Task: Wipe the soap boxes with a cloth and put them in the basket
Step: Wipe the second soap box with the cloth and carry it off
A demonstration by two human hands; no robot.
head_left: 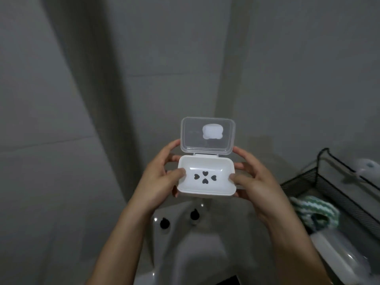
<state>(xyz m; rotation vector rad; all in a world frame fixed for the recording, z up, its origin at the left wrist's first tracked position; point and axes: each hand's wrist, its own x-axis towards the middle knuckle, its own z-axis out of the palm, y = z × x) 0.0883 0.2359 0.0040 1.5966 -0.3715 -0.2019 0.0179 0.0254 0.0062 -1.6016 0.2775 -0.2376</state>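
Above grey sink (185,249), left hand (158,182) and right hand (255,182) grip white soap box (205,177), clear lid (207,135) raised.

soap box (206,175): 1 | hands: 2 | basket (329,182): 1 | cloth (314,212): 1 | sink (185,254): 1

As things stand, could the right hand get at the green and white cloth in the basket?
Probably not yet: the right hand and left hand both grip the open soap box. The path looks free; the cloth lies uncovered in the wire basket, lower right.
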